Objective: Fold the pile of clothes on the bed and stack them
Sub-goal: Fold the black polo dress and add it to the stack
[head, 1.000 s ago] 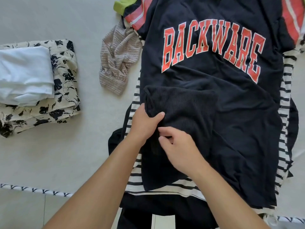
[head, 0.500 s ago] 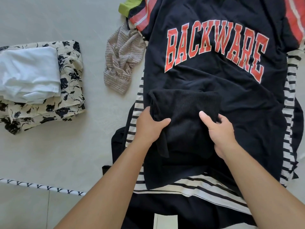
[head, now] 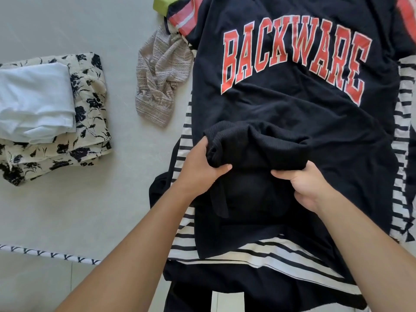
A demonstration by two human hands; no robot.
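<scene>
Fingers (head: 221, 168) of my left hand (head: 198, 167) and right hand (head: 306, 183) pinch the black ribbed garment (head: 258, 149) bunched atop the BACKWARE shirt (head: 292, 104) (pile underneath), so I'd lift evenly, keeping its edges aligned.

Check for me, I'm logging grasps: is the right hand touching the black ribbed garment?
Touching. The head view shows the right hand pinching the black ribbed garment.
</scene>
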